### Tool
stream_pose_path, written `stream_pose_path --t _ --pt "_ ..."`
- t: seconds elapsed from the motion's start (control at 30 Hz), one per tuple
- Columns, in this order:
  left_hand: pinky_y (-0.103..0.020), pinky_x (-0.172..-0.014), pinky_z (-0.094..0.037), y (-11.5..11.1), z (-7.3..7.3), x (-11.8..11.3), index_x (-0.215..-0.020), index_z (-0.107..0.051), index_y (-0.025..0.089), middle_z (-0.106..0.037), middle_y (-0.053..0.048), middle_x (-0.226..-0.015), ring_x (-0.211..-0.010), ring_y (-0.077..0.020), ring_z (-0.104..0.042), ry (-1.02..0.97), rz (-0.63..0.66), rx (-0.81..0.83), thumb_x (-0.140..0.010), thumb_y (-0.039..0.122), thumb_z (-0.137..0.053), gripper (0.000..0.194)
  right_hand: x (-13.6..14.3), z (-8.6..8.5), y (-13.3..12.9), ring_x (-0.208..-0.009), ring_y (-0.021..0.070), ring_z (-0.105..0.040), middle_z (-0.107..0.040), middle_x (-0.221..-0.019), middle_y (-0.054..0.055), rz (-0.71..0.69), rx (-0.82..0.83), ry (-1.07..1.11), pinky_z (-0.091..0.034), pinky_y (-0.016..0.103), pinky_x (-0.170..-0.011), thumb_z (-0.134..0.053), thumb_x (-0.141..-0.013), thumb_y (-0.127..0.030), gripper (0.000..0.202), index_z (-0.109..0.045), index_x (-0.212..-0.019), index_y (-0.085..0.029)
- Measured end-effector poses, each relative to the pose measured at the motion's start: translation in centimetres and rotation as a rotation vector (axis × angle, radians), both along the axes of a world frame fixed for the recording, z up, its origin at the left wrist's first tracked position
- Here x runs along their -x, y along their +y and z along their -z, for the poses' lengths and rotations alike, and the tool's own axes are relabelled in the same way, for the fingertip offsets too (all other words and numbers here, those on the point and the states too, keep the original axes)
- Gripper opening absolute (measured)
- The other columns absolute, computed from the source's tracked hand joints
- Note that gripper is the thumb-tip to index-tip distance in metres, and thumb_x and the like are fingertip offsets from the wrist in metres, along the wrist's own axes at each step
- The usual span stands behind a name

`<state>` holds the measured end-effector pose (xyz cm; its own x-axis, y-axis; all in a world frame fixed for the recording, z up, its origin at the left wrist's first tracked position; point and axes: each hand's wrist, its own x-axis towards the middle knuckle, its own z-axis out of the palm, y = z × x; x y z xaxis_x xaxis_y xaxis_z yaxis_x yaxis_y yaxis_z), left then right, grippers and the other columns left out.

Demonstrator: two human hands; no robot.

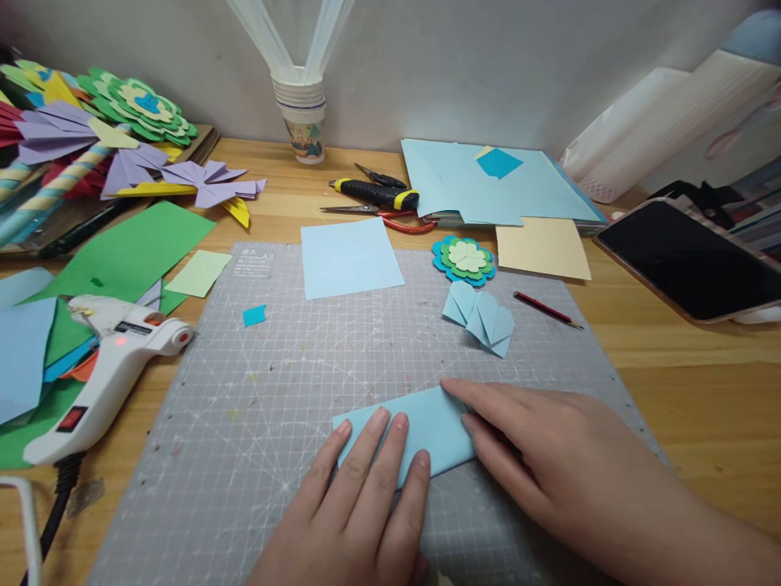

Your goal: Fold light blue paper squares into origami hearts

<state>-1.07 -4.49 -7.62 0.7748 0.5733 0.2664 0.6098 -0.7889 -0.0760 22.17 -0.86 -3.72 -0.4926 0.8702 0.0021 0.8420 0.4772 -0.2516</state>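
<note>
A folded strip of light blue paper (436,431) lies slantwise on the grey cutting mat (244,407). My left hand (366,505) rests on its left part, fingers spread and pressing it flat. At the strip's right end is my right hand (543,448), its index finger and thumb touching the corner and edge; its other fingers are mostly hidden. Beyond the hands, a square light blue sheet (351,258) lies flat. Folded light blue pieces (488,317) stand below a layered paper flower (464,259) in blue, green and cream.
A glue gun (115,366) lies at the left on green paper (134,244). Scissors (351,209), a cutter (375,194) and a paper stack (451,179) are at the back. A pencil (546,309) and a phone (689,256) lie right; paper cups (303,122) stand by the wall.
</note>
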Motion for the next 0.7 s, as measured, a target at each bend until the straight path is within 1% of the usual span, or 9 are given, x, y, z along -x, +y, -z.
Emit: stream_pose_path --t 0.07,0.2,0.27,0.5,0.6,0.7 --pt "-0.044 -0.104 -0.029 0.01 -0.07 0.08 -0.128 -0.053 0.017 -0.061 -0.012 -0.131 -0.122 -0.0280 -0.054 0.015 0.021 -0.010 -0.089 0.031 -0.046 0.042 0.08 -0.06 0.02 -0.070 0.0227 -0.072 -0.075 -0.097 0.005 0.001 0.001 -0.002 -0.056 0.035 -0.057 -0.046 -0.088 -0.018 0.030 -0.059 -0.115 -0.023" --pt "-0.043 -0.107 -0.028 -0.42 0.34 -0.30 -0.124 -0.055 0.019 -0.061 -0.011 -0.131 -0.125 -0.0269 -0.052 -0.089 -0.071 0.040 -0.088 0.036 -0.048 0.041 0.13 -0.17 0.01 -0.068 0.0230 -0.072 -0.076 -0.096 0.006 -0.001 -0.017 -0.001 -0.056 0.036 -0.054 -0.044 -0.088 -0.017 0.030 -0.061 -0.113 -0.021" --pt "-0.043 -0.109 -0.026 -0.64 0.55 -0.52 -0.124 -0.055 0.020 -0.061 -0.011 -0.132 -0.126 -0.0267 -0.051 -0.116 -0.093 0.053 -0.087 0.037 -0.050 0.041 0.11 -0.16 0.00 -0.069 0.0232 -0.072 -0.076 -0.096 0.006 0.003 -0.012 -0.005 -0.056 0.036 -0.055 -0.044 -0.089 -0.018 0.030 -0.061 -0.114 -0.021" --pt "-0.042 -0.110 -0.024 -0.47 0.45 -0.58 -0.124 -0.055 0.019 -0.062 -0.011 -0.131 -0.126 -0.0266 -0.051 -0.110 -0.082 0.044 -0.086 0.038 -0.051 0.042 -0.10 -0.25 -0.05 -0.074 0.0237 -0.072 -0.075 -0.100 0.007 0.007 0.021 0.004 -0.057 0.037 -0.060 -0.044 -0.089 -0.017 0.032 -0.060 -0.116 -0.021" --pt "-0.041 -0.110 -0.025 -0.34 0.48 -0.58 -0.124 -0.055 0.020 -0.061 -0.011 -0.131 -0.125 -0.0261 -0.051 -0.117 -0.079 0.042 -0.086 0.037 -0.051 0.042 -0.34 -0.28 0.36 -0.076 0.0230 -0.073 -0.075 -0.099 0.005 0.024 0.075 0.049 -0.056 0.035 -0.061 -0.042 -0.089 -0.016 0.033 -0.060 -0.117 -0.022" --pt "-0.042 -0.110 -0.026 -0.34 0.60 -0.64 -0.124 -0.056 0.019 -0.062 -0.011 -0.131 -0.124 -0.0261 -0.052 -0.127 -0.080 0.042 -0.087 0.036 -0.050 0.041 -0.53 -0.29 0.89 -0.078 0.0209 -0.073 -0.075 -0.097 0.002 0.100 0.166 0.098 -0.055 0.032 -0.063 -0.041 -0.091 -0.018 0.033 -0.060 -0.116 -0.025"
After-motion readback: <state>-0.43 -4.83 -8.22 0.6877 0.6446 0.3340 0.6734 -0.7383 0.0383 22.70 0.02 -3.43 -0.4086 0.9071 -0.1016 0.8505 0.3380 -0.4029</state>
